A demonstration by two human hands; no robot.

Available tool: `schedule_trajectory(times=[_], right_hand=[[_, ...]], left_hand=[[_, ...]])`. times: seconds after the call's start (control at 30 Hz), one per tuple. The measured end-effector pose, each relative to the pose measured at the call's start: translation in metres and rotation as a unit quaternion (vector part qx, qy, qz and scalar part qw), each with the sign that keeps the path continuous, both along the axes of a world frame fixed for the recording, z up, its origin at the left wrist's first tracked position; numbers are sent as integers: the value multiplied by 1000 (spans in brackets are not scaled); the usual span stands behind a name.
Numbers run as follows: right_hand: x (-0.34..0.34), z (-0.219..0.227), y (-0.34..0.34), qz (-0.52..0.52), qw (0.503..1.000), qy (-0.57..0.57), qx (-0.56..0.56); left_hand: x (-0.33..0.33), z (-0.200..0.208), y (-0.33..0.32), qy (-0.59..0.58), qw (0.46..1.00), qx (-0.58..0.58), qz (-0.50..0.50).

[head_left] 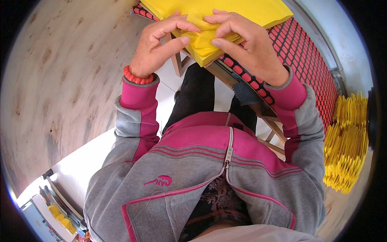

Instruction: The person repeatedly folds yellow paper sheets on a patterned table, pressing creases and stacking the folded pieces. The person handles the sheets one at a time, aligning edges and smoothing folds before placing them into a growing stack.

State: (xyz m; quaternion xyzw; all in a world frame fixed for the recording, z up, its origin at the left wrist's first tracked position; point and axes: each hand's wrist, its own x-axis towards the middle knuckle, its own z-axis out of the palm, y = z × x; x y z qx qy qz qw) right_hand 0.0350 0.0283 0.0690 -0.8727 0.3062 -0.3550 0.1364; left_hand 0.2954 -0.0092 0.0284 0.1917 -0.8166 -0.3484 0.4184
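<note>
Handling a crumpled yellow sheet point(202, 39) on the near corner of a yellow stack point(258, 11). Left hand point(156, 43) and right hand point(253, 47) both touched it, fingers curved; couldn't tell whether either gripped. Stack lay on red-and-black patterned cloth point(300, 48).

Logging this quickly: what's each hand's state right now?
Left hand: curled at the crumpled yellow material; can't tell whether closed.
Right hand: curled at it too; closed grip can't be told.
</note>
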Motion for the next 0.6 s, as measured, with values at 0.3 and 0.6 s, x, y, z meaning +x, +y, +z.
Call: schedule_trajectory(times=[0.3, 0.6], right_hand=[[4, 4, 7, -47, 997, -36, -58], [6, 9, 6, -20, 993, 26, -116]], left_hand=[[-17, -5, 8, 59, 992, -5, 108], [-22, -17, 3, 177, 974, 95, 107]])
